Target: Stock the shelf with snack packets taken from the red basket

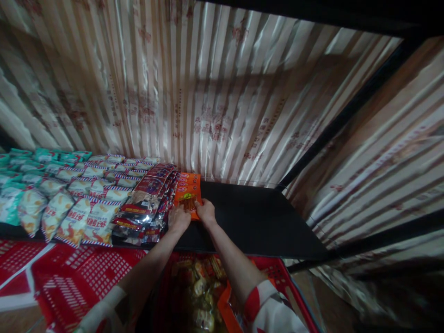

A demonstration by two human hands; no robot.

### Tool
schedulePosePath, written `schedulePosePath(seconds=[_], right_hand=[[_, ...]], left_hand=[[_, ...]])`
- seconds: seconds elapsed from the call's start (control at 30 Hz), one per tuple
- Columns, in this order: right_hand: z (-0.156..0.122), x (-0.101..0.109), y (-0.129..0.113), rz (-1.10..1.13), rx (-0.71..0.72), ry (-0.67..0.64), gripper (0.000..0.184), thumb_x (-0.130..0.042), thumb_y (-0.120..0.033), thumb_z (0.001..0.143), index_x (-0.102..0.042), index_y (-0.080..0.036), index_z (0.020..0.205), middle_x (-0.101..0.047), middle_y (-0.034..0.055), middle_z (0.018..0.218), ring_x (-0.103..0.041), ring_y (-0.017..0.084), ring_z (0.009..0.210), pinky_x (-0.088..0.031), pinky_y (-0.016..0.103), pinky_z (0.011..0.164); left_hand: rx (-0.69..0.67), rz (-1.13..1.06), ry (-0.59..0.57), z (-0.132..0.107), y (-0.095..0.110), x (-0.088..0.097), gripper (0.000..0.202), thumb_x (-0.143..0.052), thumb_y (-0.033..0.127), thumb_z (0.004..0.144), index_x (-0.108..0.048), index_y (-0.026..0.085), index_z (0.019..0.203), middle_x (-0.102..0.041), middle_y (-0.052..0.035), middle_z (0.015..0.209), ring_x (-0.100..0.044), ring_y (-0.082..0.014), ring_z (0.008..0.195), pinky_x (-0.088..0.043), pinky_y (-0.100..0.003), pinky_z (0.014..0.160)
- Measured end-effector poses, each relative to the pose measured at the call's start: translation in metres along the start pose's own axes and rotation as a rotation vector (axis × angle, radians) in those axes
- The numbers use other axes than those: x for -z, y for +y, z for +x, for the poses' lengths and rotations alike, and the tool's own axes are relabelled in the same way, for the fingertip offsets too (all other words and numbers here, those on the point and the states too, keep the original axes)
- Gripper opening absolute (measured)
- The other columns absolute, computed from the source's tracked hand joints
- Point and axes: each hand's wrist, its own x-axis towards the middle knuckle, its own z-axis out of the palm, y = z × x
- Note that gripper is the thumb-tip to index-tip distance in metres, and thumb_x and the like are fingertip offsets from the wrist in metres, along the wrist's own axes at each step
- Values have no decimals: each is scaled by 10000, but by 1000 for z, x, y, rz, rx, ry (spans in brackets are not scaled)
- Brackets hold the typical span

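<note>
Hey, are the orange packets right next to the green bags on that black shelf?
No, the orange packets lie beside the dark red packets, with white bags between those and the green bags.

The head camera looks forward and down from above and behind the left hand (179, 218) and right hand (207, 212). Near them, it faces the striped sheeting (222, 88) beyond.

Illumination around me is low. Pale sheen marks the curtain folds (225, 92); a broad shadow band crosses them. Foil packets (145, 208) return small glare spots. The red basket's (285, 273) interior is dim and soft. Right-edge detail is blurred and stretched.
</note>
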Motion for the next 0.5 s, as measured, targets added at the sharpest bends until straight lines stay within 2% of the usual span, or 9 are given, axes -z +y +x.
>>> schedulePosePath(seconds=[0.1,0.37,0.5], right_hand=[[-1,-1,2,1,-12,5,241,-498,-282,843,-659,-137,949,-700,95,950,-644,175,878,-438,205,721],[-8,-3,0,-15,-46,-5,276,-477,-273,858,-626,-130,1041,-686,104,1021,-634,181,954,-442,209,782],[-7,-5,0,5,-55,-10,301,-486,-258,853,-598,-121,1096,-672,112,1067,-634,174,964,-445,206,800]], left_hand=[[-44,97,6,0,3,-1,409,-372,263,824,-593,145,1147,-583,-118,1247,-521,-234,1168,-360,-335,1005],[-167,152,62,8,-1,0,384,-400,215,809,-592,131,1131,-591,-110,1233,-498,-222,1180,-335,-308,1032],[-182,149,67,12,-1,0,389,-402,194,809,-583,129,1147,-574,-118,1252,-466,-228,1215,-334,-316,1039]])
